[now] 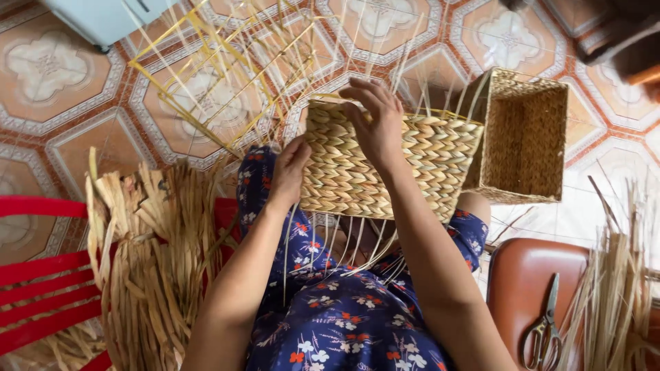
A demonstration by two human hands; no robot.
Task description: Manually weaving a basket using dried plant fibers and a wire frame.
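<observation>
At frame centre, the half-woven basket (392, 161) rests on the lap, the left hand (290, 167) in a narrow grip on its left edge, the right hand (377, 118) pinching strands at its top rim.

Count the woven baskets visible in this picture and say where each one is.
2: an unfinished basket on the person's lap under both hands, and a finished basket lying on the tiled floor beside it, to the right.
</observation>
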